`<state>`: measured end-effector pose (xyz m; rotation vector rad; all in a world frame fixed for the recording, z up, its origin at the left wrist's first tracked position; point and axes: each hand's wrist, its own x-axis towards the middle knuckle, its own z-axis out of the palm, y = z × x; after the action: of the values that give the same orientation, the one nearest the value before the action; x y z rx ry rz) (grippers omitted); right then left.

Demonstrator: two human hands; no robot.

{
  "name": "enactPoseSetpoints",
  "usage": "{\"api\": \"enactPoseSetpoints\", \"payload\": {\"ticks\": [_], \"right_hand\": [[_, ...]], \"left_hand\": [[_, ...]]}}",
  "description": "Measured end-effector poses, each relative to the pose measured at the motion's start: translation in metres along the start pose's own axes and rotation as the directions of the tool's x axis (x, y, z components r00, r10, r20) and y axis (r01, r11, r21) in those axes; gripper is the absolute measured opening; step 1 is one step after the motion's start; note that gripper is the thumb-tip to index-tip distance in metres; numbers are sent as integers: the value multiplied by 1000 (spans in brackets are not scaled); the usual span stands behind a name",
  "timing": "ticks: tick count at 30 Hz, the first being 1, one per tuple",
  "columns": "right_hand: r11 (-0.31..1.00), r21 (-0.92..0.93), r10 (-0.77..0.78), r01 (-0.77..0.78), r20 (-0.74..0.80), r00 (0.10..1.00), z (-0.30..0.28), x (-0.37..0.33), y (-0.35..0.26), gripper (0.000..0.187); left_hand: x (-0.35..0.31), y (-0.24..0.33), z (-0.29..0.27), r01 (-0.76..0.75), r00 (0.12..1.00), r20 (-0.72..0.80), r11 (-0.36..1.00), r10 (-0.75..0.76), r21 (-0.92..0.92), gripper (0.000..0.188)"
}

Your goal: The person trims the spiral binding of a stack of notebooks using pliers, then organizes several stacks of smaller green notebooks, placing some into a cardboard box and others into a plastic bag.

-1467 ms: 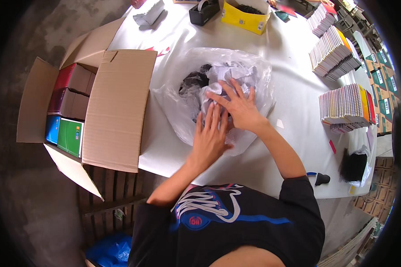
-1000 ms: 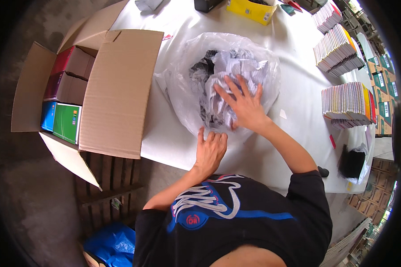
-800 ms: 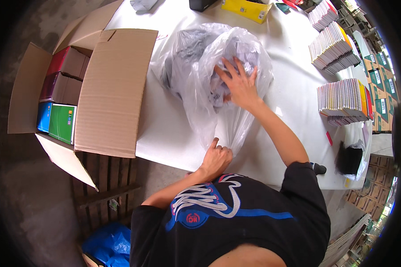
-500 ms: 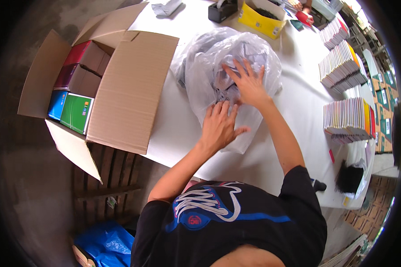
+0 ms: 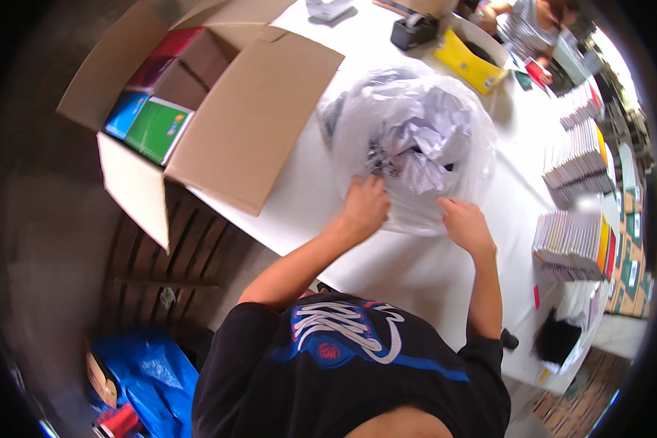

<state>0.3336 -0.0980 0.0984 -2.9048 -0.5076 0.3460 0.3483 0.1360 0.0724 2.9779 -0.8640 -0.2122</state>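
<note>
Plastic bag [image 5: 478, 155] holds crumpled paper [image 5: 432, 131]; left hand [image 5: 366, 206], right hand [image 5: 467, 225] at its near side; can't tell if clamped.

Here I've got a lane of bare tabletop [image 5: 517, 193] right of the plastic bag [image 5: 365, 117], running to the notebook stacks [image 5: 568, 241]; left, the carton's flap [image 5: 259, 120] crowds in; beyond, the yellow box [image 5: 466, 62] blocks.

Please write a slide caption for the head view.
Left hand and right hand at a plastic bag holding crumpled paper.
</note>
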Motion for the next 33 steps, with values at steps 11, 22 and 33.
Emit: {"api": "enactPoseSetpoints", "payload": {"ticks": [11,22,33], "right_hand": [[787,446,-398,427,-161,903,-65,21,-102,33],[238,821,-530,519,-338,778,-136,134,-264,81],[702,638,-278,-318,656,702,-123,290,-344,78]], "left_hand": [[-173,-35,-143,-527,838,-474,631,272,-570,52],[-329,-197,-91,234,497,-648,808,-577,-540,63],[-344,-328,-101,-170,743,-654,905,-142,-390,74]]}}
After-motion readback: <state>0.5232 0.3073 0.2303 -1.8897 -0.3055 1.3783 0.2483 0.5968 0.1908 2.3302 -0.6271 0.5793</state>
